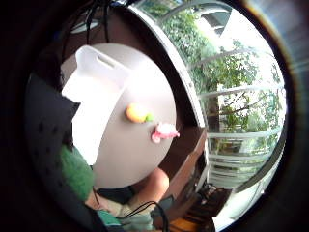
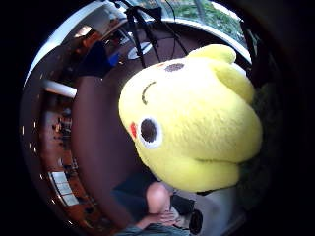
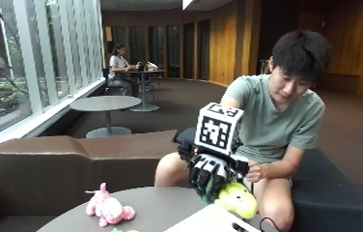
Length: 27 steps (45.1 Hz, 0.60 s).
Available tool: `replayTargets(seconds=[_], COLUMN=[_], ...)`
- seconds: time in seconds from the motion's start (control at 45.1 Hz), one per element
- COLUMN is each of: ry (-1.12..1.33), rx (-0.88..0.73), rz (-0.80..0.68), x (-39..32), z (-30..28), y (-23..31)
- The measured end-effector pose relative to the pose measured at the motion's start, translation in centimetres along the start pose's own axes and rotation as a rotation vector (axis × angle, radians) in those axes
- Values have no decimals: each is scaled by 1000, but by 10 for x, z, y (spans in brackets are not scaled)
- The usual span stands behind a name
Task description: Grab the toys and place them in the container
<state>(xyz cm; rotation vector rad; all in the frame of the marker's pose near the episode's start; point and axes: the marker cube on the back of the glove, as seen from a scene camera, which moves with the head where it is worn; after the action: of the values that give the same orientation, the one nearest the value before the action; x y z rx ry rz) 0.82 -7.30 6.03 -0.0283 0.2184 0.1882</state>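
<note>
Three toys: three soft toys show in all, spread between the round table [image 3: 162,205] and the person's gloved hand.
Pink toy: a pink plush [image 3: 109,209] lies at the left of the table top in the outside view, one ear or horn pointing up, its long axis running roughly across the table.
Orange toy: an orange-and-green toy [image 1: 136,113] rests on the table just beside the pink one, seen from the little-finger side.
Right hand: the gloved right hand [image 3: 210,174] hangs fingers-down above the table's far edge, fingers curled round the yellow plush [image 3: 238,199], which hangs just over the container.
Yellow plush: its face, with dark round eyes and a red cheek patch, fills the thumb-side view; which way its long axis runs cannot be told.
Container: a white container [image 1: 87,104] stands on the table near the person, a slot handle in its end wall.
</note>
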Motion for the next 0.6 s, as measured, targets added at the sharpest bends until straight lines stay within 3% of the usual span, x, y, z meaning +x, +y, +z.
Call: replayTargets(seconds=[0.2, 0.422, 0.599], ry=[82, -138, -76], rx=[-128, -353, -319], rz=[-26, -6, 7], x=[-30, -38, 13], z=[48, 71, 49], y=[-25, -22, 0])
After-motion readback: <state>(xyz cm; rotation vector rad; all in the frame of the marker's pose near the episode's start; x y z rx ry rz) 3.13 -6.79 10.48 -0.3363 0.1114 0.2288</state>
